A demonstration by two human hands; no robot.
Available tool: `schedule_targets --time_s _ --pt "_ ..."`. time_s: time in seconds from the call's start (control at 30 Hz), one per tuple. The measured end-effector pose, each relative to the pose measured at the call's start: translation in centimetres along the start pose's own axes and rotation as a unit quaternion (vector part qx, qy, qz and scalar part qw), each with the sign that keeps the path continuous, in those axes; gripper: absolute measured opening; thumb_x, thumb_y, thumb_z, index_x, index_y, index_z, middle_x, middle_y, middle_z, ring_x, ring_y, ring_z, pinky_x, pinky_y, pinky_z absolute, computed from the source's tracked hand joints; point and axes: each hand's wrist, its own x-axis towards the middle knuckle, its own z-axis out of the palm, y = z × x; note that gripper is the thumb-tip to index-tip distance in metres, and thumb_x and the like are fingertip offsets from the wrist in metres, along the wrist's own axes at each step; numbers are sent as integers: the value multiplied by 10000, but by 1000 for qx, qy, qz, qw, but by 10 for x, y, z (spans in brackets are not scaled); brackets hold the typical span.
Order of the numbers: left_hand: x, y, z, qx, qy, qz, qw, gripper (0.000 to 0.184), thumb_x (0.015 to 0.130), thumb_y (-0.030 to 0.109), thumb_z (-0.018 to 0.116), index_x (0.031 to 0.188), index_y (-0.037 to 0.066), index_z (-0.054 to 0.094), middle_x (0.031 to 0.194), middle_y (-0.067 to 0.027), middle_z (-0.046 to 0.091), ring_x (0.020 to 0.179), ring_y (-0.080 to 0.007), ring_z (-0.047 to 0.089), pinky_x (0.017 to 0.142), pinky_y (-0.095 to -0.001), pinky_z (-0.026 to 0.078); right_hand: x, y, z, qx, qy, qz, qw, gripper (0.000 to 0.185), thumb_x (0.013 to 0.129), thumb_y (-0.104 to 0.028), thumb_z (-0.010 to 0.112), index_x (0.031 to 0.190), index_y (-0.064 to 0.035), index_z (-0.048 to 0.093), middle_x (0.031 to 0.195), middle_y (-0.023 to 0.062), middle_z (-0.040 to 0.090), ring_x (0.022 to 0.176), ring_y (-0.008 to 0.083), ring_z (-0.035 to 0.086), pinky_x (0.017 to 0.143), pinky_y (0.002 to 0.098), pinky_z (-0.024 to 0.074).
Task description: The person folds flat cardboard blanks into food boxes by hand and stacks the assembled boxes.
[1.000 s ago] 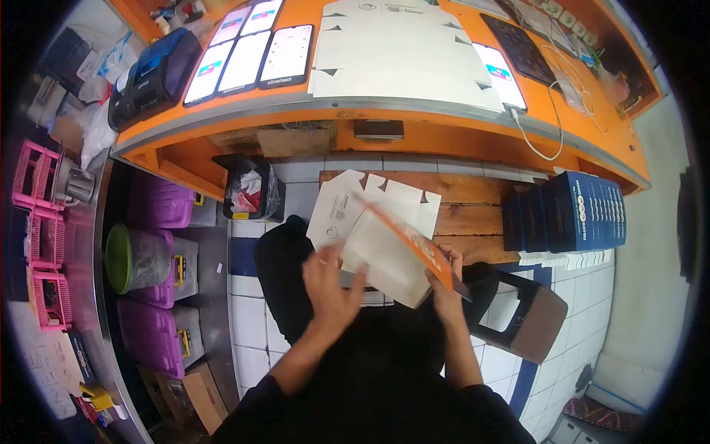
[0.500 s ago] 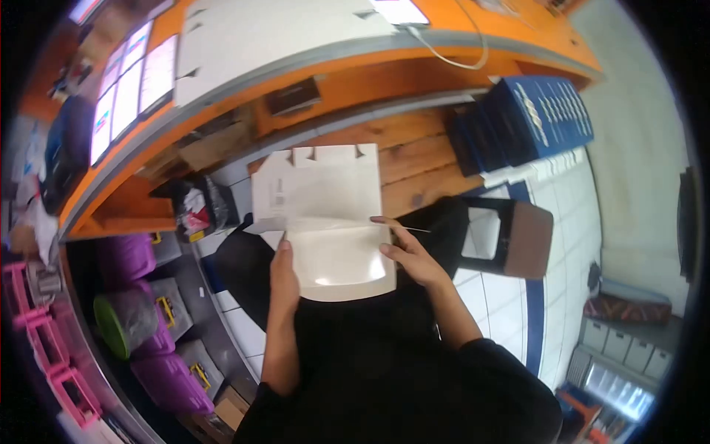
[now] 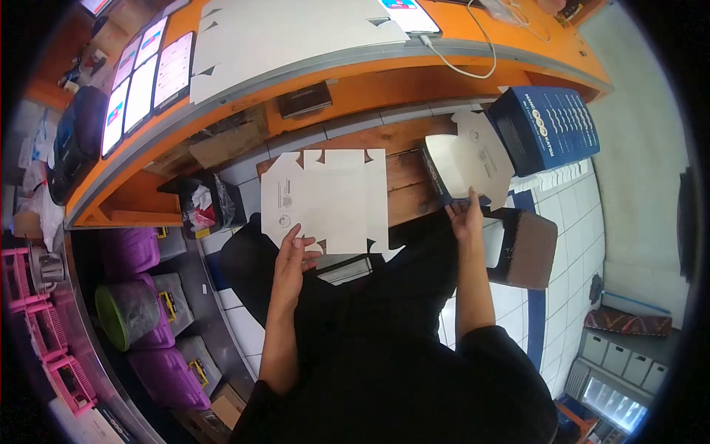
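My right hand (image 3: pixel 466 220) grips the near edge of a part-folded cardboard box (image 3: pixel 451 164), thumb inside and fingers beneath. The box is white inside and dark blue outside, with its lid flap (image 3: pixel 484 152) raised towards the right. My left hand (image 3: pixel 292 260) is open at the lower left corner of a flat, notched white cardboard blank (image 3: pixel 340 200); whether its fingertips touch the blank I cannot tell. Small dark print shows on the blank's left side. Beside the held box, at its upper right, stands a stack of dark blue printed boxes (image 3: pixel 555 126).
A wooden bench (image 3: pixel 408 185) lies under the blank. Ahead runs an orange desk (image 3: pixel 518 55) with several lit phones (image 3: pixel 140 96) and more white blanks (image 3: pixel 296 44). Purple-lidded bins (image 3: pixel 159 370) stand on the left; a brown-topped stool (image 3: pixel 532 250) is at the right.
My right hand has carried the folded box from my lap to the right, next to the blue stack. My left hand has let go of it and opened beside the flat blank.
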Motion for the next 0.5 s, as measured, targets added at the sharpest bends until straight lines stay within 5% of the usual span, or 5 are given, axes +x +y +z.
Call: schedule_targets --time_s 0.17,0.3,0.37,0.4,0.5 --pt "-1 -15 -4 -30 21 -15 999 581 1086 442 451 1531 73 396 1238 -141 643 985 -187 668 867 -328 530 38 16 6 94 28 -51 994 653 981 -337 670 1438 66 436 1371 185 555 1221 327 579 1001 490 486" --pt "-3 -24 -13 0 58 -52 997 515 1078 397 494 1465 57 482 1124 -108 671 879 -163 667 787 -297 540 -46 32 54 -73 43 -127 988 482 959 -226 685 1332 33 520 1270 136 585 1135 296 598 953 389 495" --pt "3 -38 -20 9 57 -81 995 459 1074 386 506 1386 52 551 1111 -90 667 837 -149 653 771 -282 531 -64 102 57 -240 -37 -386 890 485 917 -144 731 1326 33 539 1216 184 621 1082 304 625 960 409 507" --pt "3 -37 -18 20 69 -96 993 421 1072 387 510 1305 50 605 1097 -73 668 813 -133 638 756 -268 522 -97 107 68 -441 -159 -336 816 625 888 -192 760 1408 18 483 1345 239 547 1220 346 566 1035 439 462" --pt "7 -48 -22 87 -20 -45 995 416 1069 366 522 1313 41 611 1087 -70 672 844 -131 641 764 -273 526 -152 137 85 -730 -346 -455 374 813 807 -323 818 1472 -23 460 1511 251 460 1409 361 466 1144 484 391"
